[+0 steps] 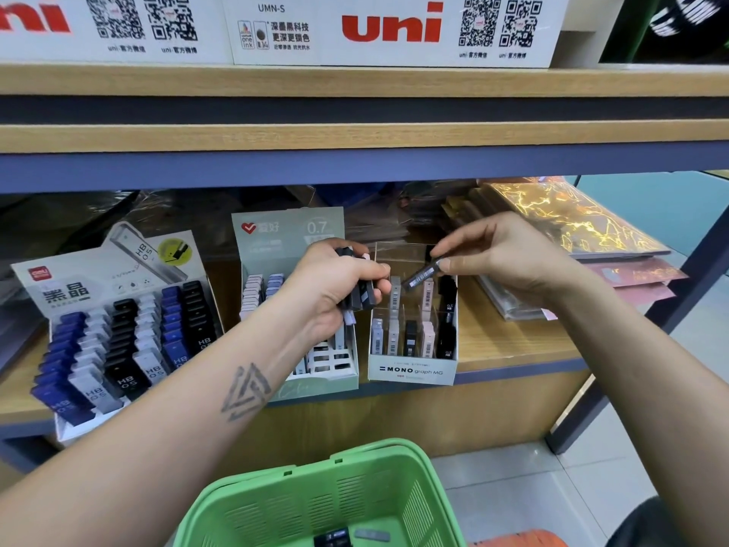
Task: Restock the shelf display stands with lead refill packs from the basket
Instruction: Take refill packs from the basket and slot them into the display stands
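I'm seeing the Deli stand (118, 329) far left, packs reading "HB 0.5", rows of blue, grey, white and black. Next, a pale green stand (288, 238) marked "0.7". Left hand (339, 286) is gripping a bunch of lead refill packs (361, 294) in front of it. Right of that, the "MONO graph MG" stand (412, 373) is holding upright packs in compartments. Right hand (501, 258) is pinching one black pack (422, 276) tilted above it. Near, the green basket (315, 503) is holding a few packs (351, 538). "uni" boxes (390, 27) are sitting on the upper shelf.
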Available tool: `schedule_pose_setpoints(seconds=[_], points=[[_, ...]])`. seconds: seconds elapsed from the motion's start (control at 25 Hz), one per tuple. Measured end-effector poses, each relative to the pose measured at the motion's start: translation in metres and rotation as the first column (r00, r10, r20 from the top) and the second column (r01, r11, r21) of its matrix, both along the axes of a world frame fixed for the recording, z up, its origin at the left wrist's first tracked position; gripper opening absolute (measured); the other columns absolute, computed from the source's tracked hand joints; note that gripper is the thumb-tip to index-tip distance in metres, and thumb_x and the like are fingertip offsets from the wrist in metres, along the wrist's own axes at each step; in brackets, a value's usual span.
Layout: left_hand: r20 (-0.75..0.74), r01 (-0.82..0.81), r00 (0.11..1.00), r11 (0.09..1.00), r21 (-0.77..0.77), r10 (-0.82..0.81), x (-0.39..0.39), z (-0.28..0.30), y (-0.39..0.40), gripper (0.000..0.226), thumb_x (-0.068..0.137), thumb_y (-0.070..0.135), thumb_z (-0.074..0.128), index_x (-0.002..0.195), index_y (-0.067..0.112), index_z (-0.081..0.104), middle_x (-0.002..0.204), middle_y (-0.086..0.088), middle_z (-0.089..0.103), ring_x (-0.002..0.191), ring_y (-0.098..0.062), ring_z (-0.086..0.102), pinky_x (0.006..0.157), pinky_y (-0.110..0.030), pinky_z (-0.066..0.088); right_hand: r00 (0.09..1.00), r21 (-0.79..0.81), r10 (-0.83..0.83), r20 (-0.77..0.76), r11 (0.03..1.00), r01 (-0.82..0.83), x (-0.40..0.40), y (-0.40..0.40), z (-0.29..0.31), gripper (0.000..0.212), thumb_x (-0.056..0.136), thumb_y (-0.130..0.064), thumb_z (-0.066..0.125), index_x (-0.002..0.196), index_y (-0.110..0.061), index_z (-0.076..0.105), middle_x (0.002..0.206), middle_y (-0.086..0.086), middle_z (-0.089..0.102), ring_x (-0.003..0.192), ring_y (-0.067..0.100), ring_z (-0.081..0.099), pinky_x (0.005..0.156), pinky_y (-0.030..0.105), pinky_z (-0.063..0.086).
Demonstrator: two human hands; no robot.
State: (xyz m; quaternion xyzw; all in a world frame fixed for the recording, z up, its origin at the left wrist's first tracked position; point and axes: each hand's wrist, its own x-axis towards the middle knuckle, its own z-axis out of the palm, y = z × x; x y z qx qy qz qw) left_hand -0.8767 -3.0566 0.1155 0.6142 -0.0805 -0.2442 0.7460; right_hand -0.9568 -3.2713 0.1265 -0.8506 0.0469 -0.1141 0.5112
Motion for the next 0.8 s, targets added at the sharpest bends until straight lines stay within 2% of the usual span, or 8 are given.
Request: schedule_pose_setpoints(seconds=[0.2, 0.32, 0.44, 0.56, 0.64, 0.8], points=[[0.015, -0.003, 1.0, 0.999, 0.041, 0.002, -0.003, -0.004, 0.002, 0.04, 0.081, -0.018, 0.067, 0.115, -0.001, 0.053, 0.082, -0.022, 0.061, 0.053, -0.023, 0.064, 0.047, -0.026, 0.053, 0.998, -0.085, 0.045, -0.051, 0.995, -0.05, -0.006, 0.005, 0.0, 0.023, 0.084, -0.004, 0.078, 0.105, -0.014, 0.077, 0.09, 0.002, 0.079, 0.094, 0.013, 0.075, 0.085, 0.018, 0.053], [0.015, 0.01, 1.0, 0.999, 0.049, -0.01, -0.006, -0.004, 0.004, 0.04, 0.081, -0.018, 0.067, 0.114, 0.0, 0.053, 0.074, -0.02, 0.063, 0.052, -0.023, 0.064, 0.047, -0.028, 0.053, 0.998, -0.051, 0.042, -0.036, 0.998, -0.043, -0.006, 0.008, -0.001, 0.02, 0.086, -0.005, 0.076, 0.105, -0.011, 0.076, 0.089, 0.009, 0.078, 0.092, 0.019, 0.076, 0.085, 0.024, 0.056], [0.012, 0.015, 1.0, 0.999, 0.04, -0.015, -0.008, -0.004, 0.004, 0.039, 0.082, -0.019, 0.067, 0.112, 0.001, 0.052, 0.074, -0.021, 0.062, 0.05, -0.022, 0.064, 0.046, -0.026, 0.052, 0.999, -0.01, 0.043, 0.007, 0.999, -0.043, -0.004, 0.009, -0.001, 0.012, 0.088, -0.009, 0.074, 0.099, -0.003, 0.076, 0.083, 0.017, 0.076, 0.078, 0.025, 0.074, 0.073, 0.029, 0.061], [0.012, 0.02, 1.0, 0.999, 0.039, -0.02, -0.009, -0.005, 0.006, 0.038, 0.082, -0.019, 0.067, 0.112, 0.0, 0.053, 0.079, -0.024, 0.061, 0.051, -0.022, 0.064, 0.046, -0.025, 0.052, 1.0, -0.113, -0.004, 0.02, 0.994, 0.006, 0.0, 0.009, 0.0, 0.007, 0.087, -0.008, 0.076, 0.094, -0.008, 0.078, 0.081, 0.009, 0.077, 0.077, 0.019, 0.074, 0.074, 0.026, 0.059], [0.014, 0.023, 1.0, 0.999, 0.038, -0.024, -0.008, -0.005, 0.006, 0.038, 0.082, -0.019, 0.066, 0.112, 0.0, 0.053, 0.08, -0.024, 0.061, 0.051, -0.022, 0.064, 0.046, -0.025, 0.052, 1.0, -0.234, -0.03, -0.001, 0.972, 0.029, 0.003, 0.009, 0.0, 0.012, 0.086, -0.006, 0.077, 0.094, -0.015, 0.079, 0.082, 0.0, 0.077, 0.08, 0.01, 0.073, 0.077, 0.021, 0.057], [0.012, 0.019, 1.0, 0.999, 0.033, -0.019, -0.006, -0.006, 0.006, 0.04, 0.082, -0.019, 0.066, 0.114, 0.001, 0.052, 0.077, -0.022, 0.06, 0.05, -0.022, 0.063, 0.045, -0.025, 0.052, 0.999, -0.492, -0.054, 0.003, 0.869, 0.048, 0.016, 0.013, -0.005, 0.015, 0.087, -0.008, 0.075, 0.094, -0.022, 0.079, 0.089, -0.01, 0.074, 0.081, 0.002, 0.068, 0.076, 0.018, 0.052]])
